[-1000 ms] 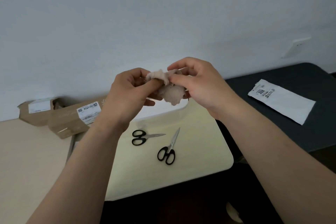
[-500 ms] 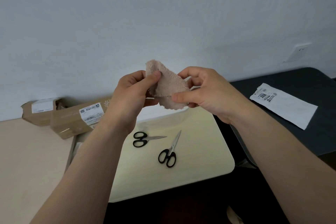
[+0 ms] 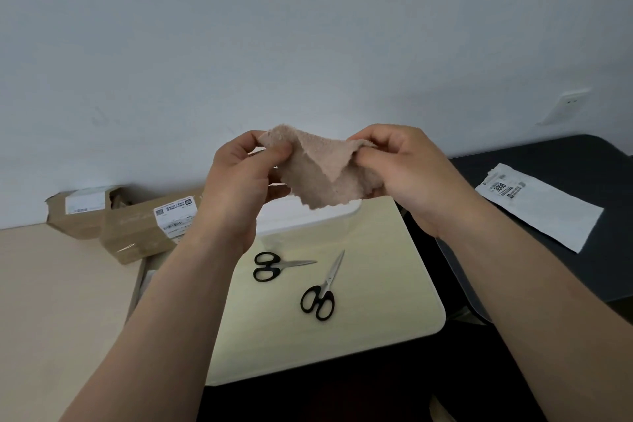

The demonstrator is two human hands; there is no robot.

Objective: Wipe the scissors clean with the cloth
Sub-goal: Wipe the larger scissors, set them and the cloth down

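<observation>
A small beige fluffy cloth (image 3: 323,172) is stretched in the air between my two hands, well above the table. My left hand (image 3: 239,178) pinches its left corner and my right hand (image 3: 407,171) pinches its right edge. Two black-handled scissors lie closed on the pale yellow table (image 3: 387,277) below. The left scissors (image 3: 277,265) point right. The right scissors (image 3: 323,288) point up and away from me, handles nearest me. Neither hand touches the scissors.
Two brown cardboard parcels (image 3: 137,226) with white labels sit against the wall at the left. A white mailer bag (image 3: 541,205) lies on a black table (image 3: 599,161) at the right. A wall socket (image 3: 565,106) is above it. A beige surface (image 3: 51,301) lies to the left.
The cloth went from a bunched wad between my hands to an opened, spread piece. My hands moved apart and the view shifted slightly. The scissors have not moved.
</observation>
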